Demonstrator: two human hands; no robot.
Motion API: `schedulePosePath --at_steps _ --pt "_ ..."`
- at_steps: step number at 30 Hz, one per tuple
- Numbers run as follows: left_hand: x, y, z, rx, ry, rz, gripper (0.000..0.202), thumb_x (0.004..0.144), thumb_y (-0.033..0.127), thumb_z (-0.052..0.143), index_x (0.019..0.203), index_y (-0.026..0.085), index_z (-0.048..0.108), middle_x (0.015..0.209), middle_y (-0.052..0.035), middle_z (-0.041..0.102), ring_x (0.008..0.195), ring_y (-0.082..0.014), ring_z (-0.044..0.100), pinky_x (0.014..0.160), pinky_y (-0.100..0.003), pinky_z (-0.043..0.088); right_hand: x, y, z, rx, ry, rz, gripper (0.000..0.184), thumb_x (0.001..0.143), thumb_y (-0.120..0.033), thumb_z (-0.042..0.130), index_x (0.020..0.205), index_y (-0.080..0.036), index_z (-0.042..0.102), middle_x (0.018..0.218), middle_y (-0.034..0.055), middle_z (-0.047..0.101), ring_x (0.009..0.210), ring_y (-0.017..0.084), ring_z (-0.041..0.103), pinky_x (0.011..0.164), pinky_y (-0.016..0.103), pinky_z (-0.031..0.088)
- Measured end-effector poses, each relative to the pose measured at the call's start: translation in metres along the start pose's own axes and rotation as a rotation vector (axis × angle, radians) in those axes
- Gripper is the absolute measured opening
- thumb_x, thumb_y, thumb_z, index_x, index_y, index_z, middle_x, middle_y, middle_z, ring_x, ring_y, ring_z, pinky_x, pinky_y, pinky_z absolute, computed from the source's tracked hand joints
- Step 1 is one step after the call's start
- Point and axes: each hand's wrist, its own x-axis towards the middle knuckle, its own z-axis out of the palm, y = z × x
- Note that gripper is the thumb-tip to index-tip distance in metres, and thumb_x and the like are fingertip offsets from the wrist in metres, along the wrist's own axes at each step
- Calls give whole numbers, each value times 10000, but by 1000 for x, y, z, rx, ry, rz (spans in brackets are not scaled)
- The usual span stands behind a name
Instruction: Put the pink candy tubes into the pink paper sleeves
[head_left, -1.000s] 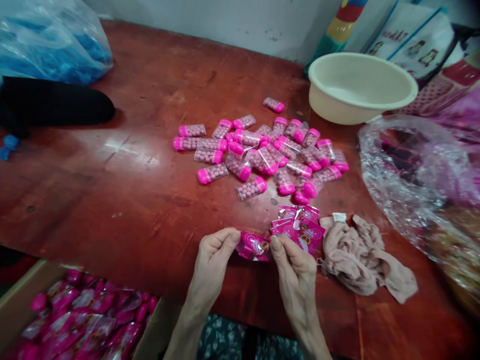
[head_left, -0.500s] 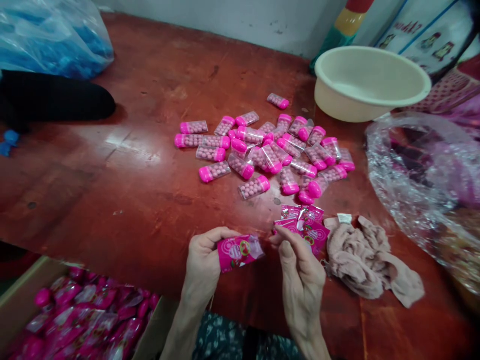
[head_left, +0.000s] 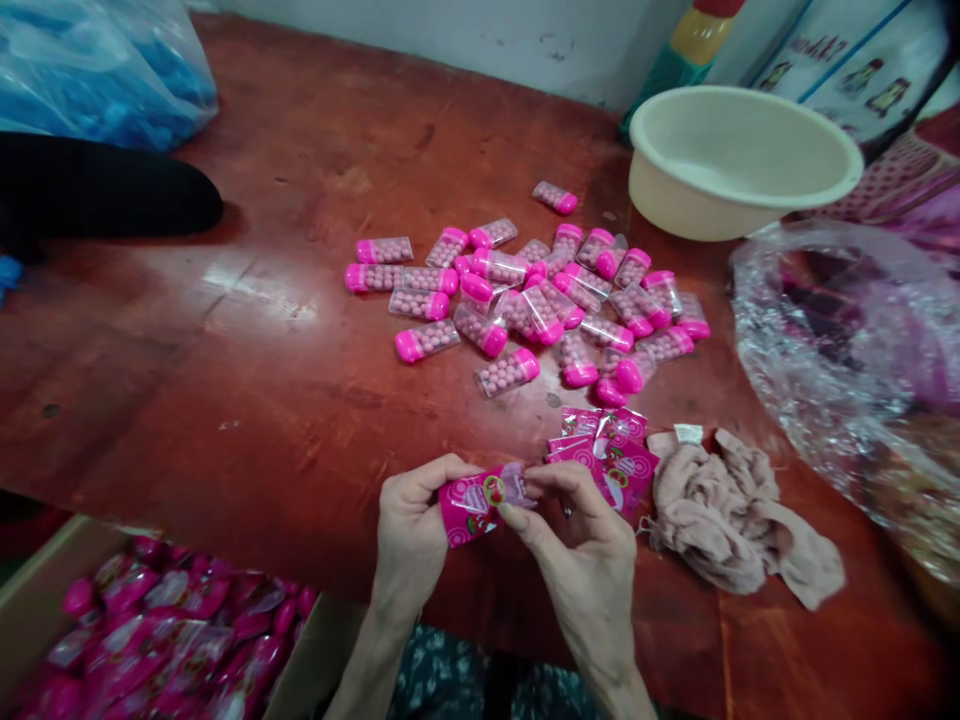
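Note:
My left hand [head_left: 416, 535] pinches the left end of a small pink printed plastic sleeve [head_left: 476, 508] just above the table's near side. The sleeve's right end is clear, and the fingers of my right hand [head_left: 577, 550] are closed on that end. Whether anything is inside the sleeve cannot be made out. Right behind my right hand lies a fanned pile of flat pink sleeves [head_left: 626, 470]. Farther back are many clear candy tubes [head_left: 508, 373] with pink caps, filled with small pink balls and partly overlapping.
A crumpled beige cloth [head_left: 712, 520] lies right of the sleeves. Behind it are a clear plastic bag [head_left: 810, 330] and a cream basin [head_left: 742, 205]. A cardboard box [head_left: 322, 625] of pink packed items stands lower left. A bag of blue things [head_left: 97, 80] and a black object [head_left: 112, 185] are far left.
My right hand has moved left and taken hold of the clear end of the sleeve. My left hand keeps its grip, with the sleeve tilted slightly more. The view has shifted a little.

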Motion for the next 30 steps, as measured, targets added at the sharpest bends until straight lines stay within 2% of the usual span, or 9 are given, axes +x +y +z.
schedulePosePath --at_steps 4,8,13,18,20,22,25,27,30 --pt "2 3 -1 73 -31 106 114 673 82 653 651 168 724 591 -3 634 550 -134 563 513 -209 427 3 -6 1 -2 -46 -80 100 752 -212 707 710 -219 617 755 6 587 778 175 546 707 309 446" --pt "6 5 -4 139 1 200 148 638 61 671 662 187 745 588 -1 659 538 -135 586 512 -204 441 4 -10 0 127 -141 0 120 792 -211 663 681 -228 623 747 1 638 878 191 560 863 373 417" --pt "5 2 -5 0 61 95 203 608 44 654 679 207 750 637 -2 711 581 -151 630 547 -208 481 4 -7 -2 124 -150 57 82 769 -254 683 692 -237 659 950 25 683 1130 239 483 1010 461 298" --pt "3 -2 -11 -104 115 -16 172 627 71 641 713 187 735 622 0 710 475 -118 592 464 -194 480 15 -13 10 122 -147 43 147 837 -287 605 713 -228 658 877 24 690 1043 219 544 977 424 349" --pt "4 -2 -16 -155 187 -27 181 623 63 623 720 179 723 596 11 695 423 -103 561 404 -183 456 29 -15 21 30 -49 -23 204 911 -287 481 830 -224 658 888 40 676 991 212 559 908 409 408" --pt "6 -1 -21 -207 255 -24 179 601 59 618 707 168 712 585 7 687 420 -110 571 377 -179 443 48 -15 34 -215 65 -198 227 931 -262 427 989 -216 641 1019 69 647 1048 230 518 930 443 383" --pt "8 4 -29 -279 281 -34 149 584 74 616 682 153 694 545 -6 674 405 -135 591 334 -178 410 74 -7 49 -643 22 -384 301 886 -281 504 1165 -184 566 1291 148 498 1209 328 360 971 574 281" --pt "8 7 -32 -330 284 -48 135 577 80 613 668 152 682 512 -7 661 383 -144 590 314 -176 391 81 1 52 -766 -46 -423 248 874 -294 522 1077 -169 592 1278 167 488 1210 352 339 951 597 287" --pt "8 11 -36 -401 298 -81 114 565 98 621 651 151 673 488 -11 652 354 -147 578 300 -176 373 74 8 48 -707 -146 -470 105 877 -227 510 857 -195 608 1030 101 590 1112 291 425 943 517 350"
